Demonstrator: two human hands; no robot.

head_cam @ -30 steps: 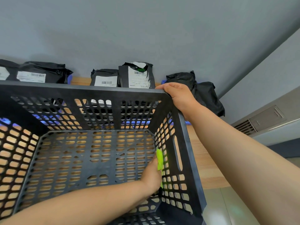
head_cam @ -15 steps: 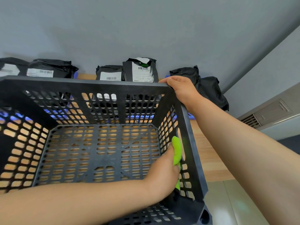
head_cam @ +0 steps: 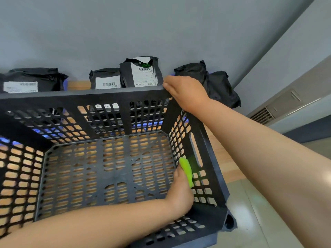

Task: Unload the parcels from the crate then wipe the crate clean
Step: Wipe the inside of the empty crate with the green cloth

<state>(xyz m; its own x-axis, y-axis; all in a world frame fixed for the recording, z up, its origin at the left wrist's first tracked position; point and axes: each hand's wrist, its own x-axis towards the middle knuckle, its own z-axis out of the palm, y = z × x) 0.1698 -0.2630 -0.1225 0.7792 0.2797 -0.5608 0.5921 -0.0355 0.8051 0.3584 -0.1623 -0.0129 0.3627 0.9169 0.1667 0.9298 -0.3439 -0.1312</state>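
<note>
The black plastic crate with holes in its walls (head_cam: 80, 97) sits on the light wooden table (head_cam: 223, 158) and has nothing in it. The black plastic parcels with white labels (head_cam: 141, 72) stand in a row behind it at 12 o'clock, by the grey wall.

The left hand (head_cam: 180, 192) grips a bright green cloth (head_cam: 186, 170) and pushes it on the inside of the 3 o'clock wall, just under the long handle hole. The right hand (head_cam: 186, 93) grips the rim at the 1 o'clock corner and holds the crate steady.

I think the cloth could catch in a hole or poke through the handle hole, because the wall is full of gaps. The corner at 5 o'clock looks like it sticks out past the table edge. A hard push down there could tip the crate. A hard push toward 12 o'clock could slide it into the parcels and knock them over.
</note>
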